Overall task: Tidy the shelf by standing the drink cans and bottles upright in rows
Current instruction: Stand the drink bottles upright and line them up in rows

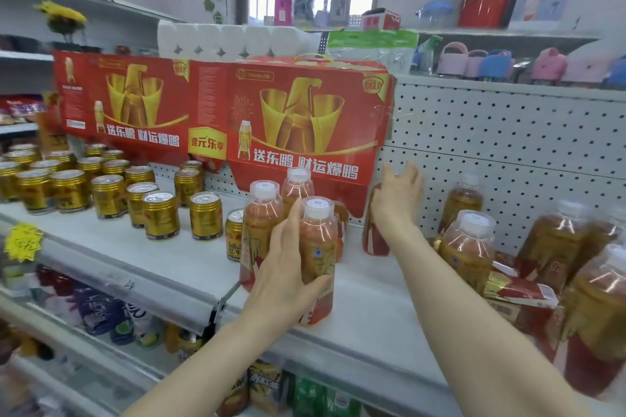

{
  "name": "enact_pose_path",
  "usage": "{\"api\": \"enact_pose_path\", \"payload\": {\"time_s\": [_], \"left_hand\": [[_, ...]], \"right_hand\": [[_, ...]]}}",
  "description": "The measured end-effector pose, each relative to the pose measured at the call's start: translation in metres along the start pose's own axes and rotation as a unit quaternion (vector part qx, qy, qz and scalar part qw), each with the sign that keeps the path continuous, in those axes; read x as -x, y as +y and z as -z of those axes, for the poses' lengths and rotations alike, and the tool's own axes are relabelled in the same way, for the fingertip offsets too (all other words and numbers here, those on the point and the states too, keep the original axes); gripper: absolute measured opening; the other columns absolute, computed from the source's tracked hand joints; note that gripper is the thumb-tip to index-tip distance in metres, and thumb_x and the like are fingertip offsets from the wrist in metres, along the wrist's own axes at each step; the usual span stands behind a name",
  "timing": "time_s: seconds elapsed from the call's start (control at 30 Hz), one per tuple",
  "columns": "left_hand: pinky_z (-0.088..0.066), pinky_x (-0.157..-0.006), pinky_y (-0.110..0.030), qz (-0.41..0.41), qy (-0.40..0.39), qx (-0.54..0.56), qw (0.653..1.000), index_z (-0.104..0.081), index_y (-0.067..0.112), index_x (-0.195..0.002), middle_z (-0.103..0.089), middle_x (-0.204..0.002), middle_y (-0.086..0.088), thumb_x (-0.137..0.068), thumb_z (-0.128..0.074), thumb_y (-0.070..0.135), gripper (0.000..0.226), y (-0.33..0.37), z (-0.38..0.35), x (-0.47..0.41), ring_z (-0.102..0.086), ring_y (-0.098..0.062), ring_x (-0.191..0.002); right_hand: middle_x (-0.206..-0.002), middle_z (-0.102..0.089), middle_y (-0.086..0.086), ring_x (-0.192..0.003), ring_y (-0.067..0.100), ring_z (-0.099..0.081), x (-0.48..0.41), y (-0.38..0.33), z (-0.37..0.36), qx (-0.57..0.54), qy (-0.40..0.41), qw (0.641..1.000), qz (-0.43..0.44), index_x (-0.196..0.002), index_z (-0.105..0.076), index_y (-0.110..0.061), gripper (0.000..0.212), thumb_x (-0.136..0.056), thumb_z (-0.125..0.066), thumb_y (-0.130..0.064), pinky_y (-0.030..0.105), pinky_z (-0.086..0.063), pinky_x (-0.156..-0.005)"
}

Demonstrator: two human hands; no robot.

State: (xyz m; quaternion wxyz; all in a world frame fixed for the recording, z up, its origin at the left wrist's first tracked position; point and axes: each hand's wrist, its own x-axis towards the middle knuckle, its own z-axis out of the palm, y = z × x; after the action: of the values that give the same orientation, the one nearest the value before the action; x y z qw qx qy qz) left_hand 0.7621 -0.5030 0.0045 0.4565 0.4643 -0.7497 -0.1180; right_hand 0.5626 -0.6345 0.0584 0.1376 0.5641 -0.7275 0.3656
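1. Standing in rows on the shelf (pixel 359 301), the gold cans (pixel 69 189) are judged done.
2. A front bottle (pixel 318 247) is gripped by the left hand (pixel 288 267), a back bottle (pixel 374 242) by the right hand (pixel 396 200).
3. Not yet arranged are the right-side bottles (pixel 469 247).

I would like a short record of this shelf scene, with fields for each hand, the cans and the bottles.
left hand: grips front bottle
right hand: holds top of back bottle
cans: upright, on left part of shelf
other bottles: standing at right side
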Motion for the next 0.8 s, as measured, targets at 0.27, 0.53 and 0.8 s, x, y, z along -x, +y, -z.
{"api": "enact_pose_path", "payload": {"time_s": [0.27,0.53,0.8], "left_hand": [[-0.031,-0.101,-0.023,-0.001,-0.006,-0.020,1.000,0.021,0.050,-0.145,-0.024,-0.148,0.008,-0.078,-0.079,0.027,0.123,-0.003,0.002,0.000,-0.026,0.006,-0.125],[-0.029,-0.098,-0.025,0.008,-0.006,-0.030,0.999,0.019,0.044,-0.150,-0.023,-0.152,0.005,-0.079,-0.079,0.031,0.121,-0.004,0.003,0.001,-0.031,-0.008,-0.134],[-0.031,-0.097,-0.027,0.013,-0.009,-0.042,0.999,0.011,0.037,-0.153,-0.029,-0.150,0.000,-0.080,-0.080,0.030,0.117,-0.003,0.004,0.003,-0.037,-0.016,-0.135]], "right_hand": [[-0.156,-0.033,0.007,-0.139,0.036,-0.035,0.051,-0.016,-0.047,-0.028,-0.340,0.934,0.109,-0.143,-0.037,-0.049,0.061,-0.085,-0.043,-0.066,0.049,-0.039,-0.106],[-0.116,-0.045,0.003,-0.112,0.033,-0.054,0.071,-0.004,-0.010,-0.036,-0.327,0.938,0.113,-0.130,-0.051,-0.039,0.045,-0.087,-0.057,-0.052,0.039,-0.043,-0.093],[-0.107,-0.055,0.005,-0.094,0.025,-0.057,0.094,0.021,0.045,0.071,-0.305,0.948,0.065,-0.114,-0.046,-0.023,0.050,-0.087,-0.056,-0.063,0.035,-0.046,-0.069]]}}
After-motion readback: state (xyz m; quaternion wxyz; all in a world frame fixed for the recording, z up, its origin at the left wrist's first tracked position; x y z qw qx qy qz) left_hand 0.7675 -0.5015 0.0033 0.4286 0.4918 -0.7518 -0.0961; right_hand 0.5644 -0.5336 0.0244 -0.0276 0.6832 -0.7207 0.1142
